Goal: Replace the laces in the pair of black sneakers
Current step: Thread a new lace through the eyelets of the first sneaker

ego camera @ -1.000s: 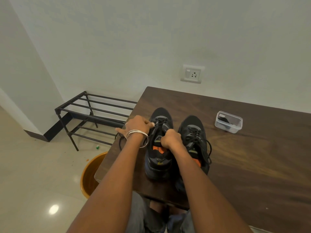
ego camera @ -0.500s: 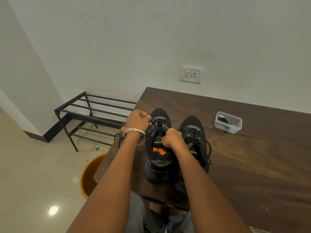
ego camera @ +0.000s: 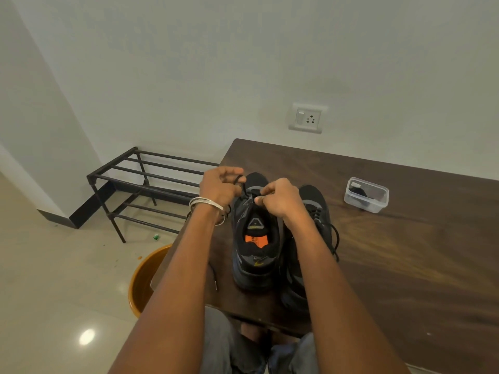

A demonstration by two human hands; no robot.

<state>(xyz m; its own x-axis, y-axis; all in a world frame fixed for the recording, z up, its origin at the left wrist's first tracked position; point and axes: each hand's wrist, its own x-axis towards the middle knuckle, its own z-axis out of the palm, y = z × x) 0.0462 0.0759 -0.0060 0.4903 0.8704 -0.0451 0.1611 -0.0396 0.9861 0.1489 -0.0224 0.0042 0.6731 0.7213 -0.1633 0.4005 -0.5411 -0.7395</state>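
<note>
Two black sneakers stand side by side, toes away from me, near the front left corner of the dark wooden table (ego camera: 405,265). The left sneaker (ego camera: 255,255) shows an orange insole label. My left hand (ego camera: 220,186), with bangles on the wrist, pinches a loop of black lace (ego camera: 239,179) pulled up from that shoe's front eyelets. My right hand (ego camera: 279,199) pinches the lace or eyelet edge over the same shoe's tongue. The right sneaker (ego camera: 316,209) is still laced, partly hidden by my right forearm. A loose lace end (ego camera: 214,279) lies left of the left shoe.
A small clear plastic box (ego camera: 366,195) with something dark inside sits on the table to the right. On the floor left of the table stand a black metal shoe rack (ego camera: 140,182) and an orange bucket (ego camera: 145,276). A wall socket (ego camera: 307,118) is behind.
Both hands have moved up toward the toe of the left sneaker. The left hand has drawn a loop of lace out and upward; the shoe's opening and orange label now show.
</note>
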